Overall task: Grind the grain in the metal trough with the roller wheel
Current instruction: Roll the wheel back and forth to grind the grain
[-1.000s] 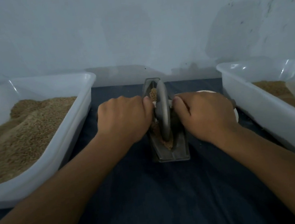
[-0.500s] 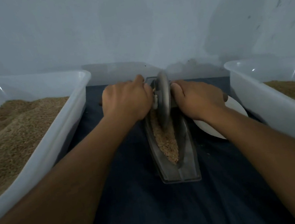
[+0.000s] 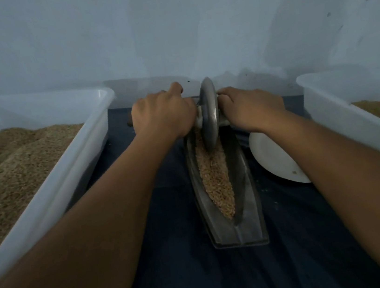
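Seen from the head camera: a long, boat-shaped metal trough (image 3: 247, 214) lies lengthwise on a dark blue cloth-covered tabletop (image 3: 180, 255), its dull grey walls tapering to a point at the near end above a flat rectangular base. A narrow bed of tan, coarse grain (image 3: 215, 177) fills the channel of the trough. The roller wheel (image 3: 208, 114), a thin grey metal disc with a sharp rim, stands upright on edge at the far end of the trough, its lower rim sunk in the grain. The left hand (image 3: 163, 116) is clenched around the axle handle just left of the wheel; the right hand (image 3: 250, 108) grips the handle on the wheel's other side, fingers curled over it. Both forearms reach in along either side of the trough.

Left of the trough, a translucent white plastic tub (image 3: 91, 143) with rounded corners holds a heaped mound of fine brown grain, its long wall running parallel to the trough with a strip of bare cloth between. Right of the trough, a smooth white round plate (image 3: 273, 156) lies flat, close beside the trough's wall and partly under the right forearm. Beyond the plate sits a second translucent tub (image 3: 340, 110) with grain inside. A pale blue-grey wall (image 3: 167, 25), scuffed at upper right, closes the far end of the trough.
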The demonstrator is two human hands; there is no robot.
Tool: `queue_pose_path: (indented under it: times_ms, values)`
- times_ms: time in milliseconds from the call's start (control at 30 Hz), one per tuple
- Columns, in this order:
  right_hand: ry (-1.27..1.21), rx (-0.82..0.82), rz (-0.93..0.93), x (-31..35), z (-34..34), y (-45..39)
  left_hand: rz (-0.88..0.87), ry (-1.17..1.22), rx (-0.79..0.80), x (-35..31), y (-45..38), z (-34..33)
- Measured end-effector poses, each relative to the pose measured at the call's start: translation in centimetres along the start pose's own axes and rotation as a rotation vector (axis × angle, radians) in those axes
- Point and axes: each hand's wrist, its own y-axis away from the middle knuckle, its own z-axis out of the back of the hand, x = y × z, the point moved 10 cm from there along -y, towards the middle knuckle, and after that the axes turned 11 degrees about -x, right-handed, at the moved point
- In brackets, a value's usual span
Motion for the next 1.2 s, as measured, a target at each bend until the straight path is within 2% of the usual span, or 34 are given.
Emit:
queue_pose_path:
  times_ms: [200,400,500,600,767,1033,1200]
  values:
    - [0.048,-0.04,0.013,0.6,1.3,2.3,0.019,-0.047,0.011,0.2,2.4,1.2]
    - [0.092,-0.134,0.067,1.5,3.4,6.7,-0.151,-0.126,-0.115,-2.2,5.9,4.7]
    - [0.076,-0.214,0.149,2.9,4.9,8.7,-0.061,-0.101,-0.059,-1.0,7.5,5.0]
    - [0.085,-0.261,0.196,3.9,6.3,10.1,-0.076,-0.085,-0.04,-1.0,8.8,6.0]
    - [0.055,-0.33,0.192,3.8,7.6,12.2,-0.187,-0.148,-0.182,-1.8,10.6,8.5]
    - [0.041,-0.293,0.074,1.7,5.3,10.0,-0.186,-0.164,-0.174,-2.2,8.2,6.4]
    - [0.042,-0.227,0.17,2.1,3.3,6.0,-0.111,-0.091,-0.108,-1.3,5.0,3.6]
